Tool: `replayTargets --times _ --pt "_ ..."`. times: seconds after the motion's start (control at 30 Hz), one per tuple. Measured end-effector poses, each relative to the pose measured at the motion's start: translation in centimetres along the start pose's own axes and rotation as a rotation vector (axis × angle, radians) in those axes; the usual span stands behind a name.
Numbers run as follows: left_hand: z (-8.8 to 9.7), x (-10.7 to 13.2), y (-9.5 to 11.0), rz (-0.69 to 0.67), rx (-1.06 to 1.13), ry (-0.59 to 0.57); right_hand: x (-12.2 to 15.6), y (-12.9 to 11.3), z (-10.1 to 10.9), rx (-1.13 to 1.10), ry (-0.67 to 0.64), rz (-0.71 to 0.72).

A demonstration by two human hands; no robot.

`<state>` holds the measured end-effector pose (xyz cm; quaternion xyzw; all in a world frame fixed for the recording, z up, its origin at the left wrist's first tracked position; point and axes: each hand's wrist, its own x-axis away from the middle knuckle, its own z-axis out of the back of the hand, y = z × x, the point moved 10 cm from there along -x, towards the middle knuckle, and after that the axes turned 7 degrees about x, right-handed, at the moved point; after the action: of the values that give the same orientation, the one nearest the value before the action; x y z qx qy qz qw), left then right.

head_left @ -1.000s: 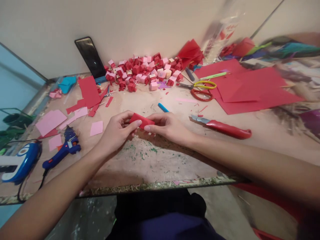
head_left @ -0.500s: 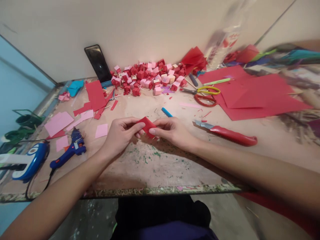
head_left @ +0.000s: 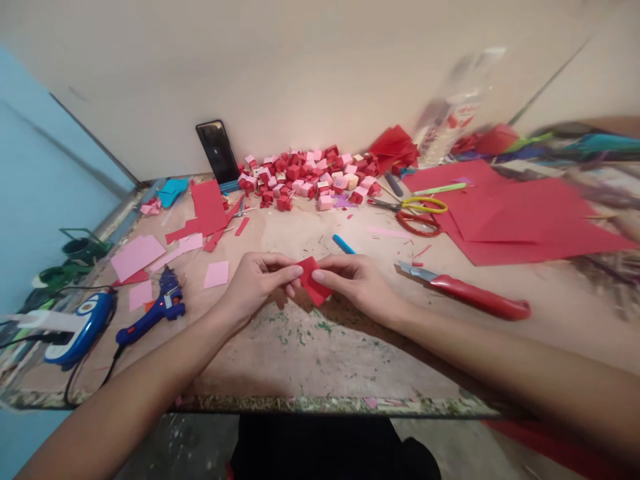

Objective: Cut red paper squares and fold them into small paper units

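Note:
A small red piece of paper (head_left: 315,283) is held up over the middle of the table, pinched from both sides. My left hand (head_left: 263,281) grips its left edge between thumb and fingers. On the opposite edge my right hand (head_left: 355,283) has its thumb on top and fingers behind. Just behind my right hand lies a blue pen-like stick (head_left: 343,244). A pink paper square (head_left: 216,274) rests left of my left hand. To the right of my right hand is a knife with a red handle (head_left: 480,297).
Behind the hands, small red and pink paper cubes (head_left: 300,177) are heaped by a leaning phone (head_left: 218,153). Scissors (head_left: 420,215) and red paper sheets (head_left: 515,220) lie at right, near a plastic bottle (head_left: 453,120). A blue glue gun (head_left: 155,310) and pink sheets (head_left: 137,257) are at left.
The view has shifted, so everything sits lower and mostly further right. The red paper has turned and shows more of its flat face, with both hands still pinching it.

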<state>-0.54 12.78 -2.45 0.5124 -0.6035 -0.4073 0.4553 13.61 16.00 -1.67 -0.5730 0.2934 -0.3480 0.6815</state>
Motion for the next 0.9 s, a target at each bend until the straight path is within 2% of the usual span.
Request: replayTargets --times 0.27,0.37,0.5,0.7,0.8,0.9 --pt "-0.1 0.1 -0.4 0.017 0.008 -0.026 0.2 -0.3 0.1 0.072 0.009 0.014" --pt "-0.2 0.2 -0.2 0.008 -0.023 -0.028 0.2 -0.3 0.1 0.036 0.000 0.009" --pt "-0.3 0.3 -0.6 0.031 -0.060 -0.034 0.1 0.1 0.7 -0.016 0.059 -0.023" --pt "-0.8 0.2 -0.8 0.037 -0.118 -0.076 0.1 0.2 1.0 0.070 0.088 -0.015" --pt "-1.0 0.2 -0.5 0.006 -0.170 -0.087 0.1 0.1 1.0 0.090 0.102 -0.012" --pt "-0.6 0.2 0.3 -0.068 -0.188 -0.046 -0.1 0.0 0.6 0.092 0.065 -0.008"
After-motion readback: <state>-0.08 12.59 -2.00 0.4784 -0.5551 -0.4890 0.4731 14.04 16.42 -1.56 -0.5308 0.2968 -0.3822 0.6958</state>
